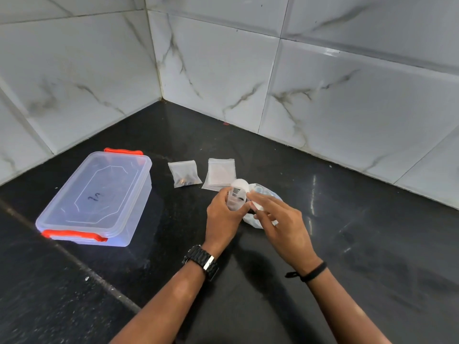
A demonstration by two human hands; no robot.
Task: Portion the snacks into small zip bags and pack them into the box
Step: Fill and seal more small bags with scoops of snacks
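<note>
My left hand grips a small clear container with a white lid, held just above the black counter. My right hand hovers beside it with fingers extended, its fingertips at the container and over a crumpled clear plastic bag. A small zip bag with dark snacks in it lies flat farther back. To its right lies a stack of flat zip bags with nothing in them. A clear plastic box with red latches stands at the left, its lid on.
The black stone counter sits in a corner of white marble-pattern tiled walls. A seam in the counter runs diagonally at the lower left. A watch is on the left wrist and a black band on the right.
</note>
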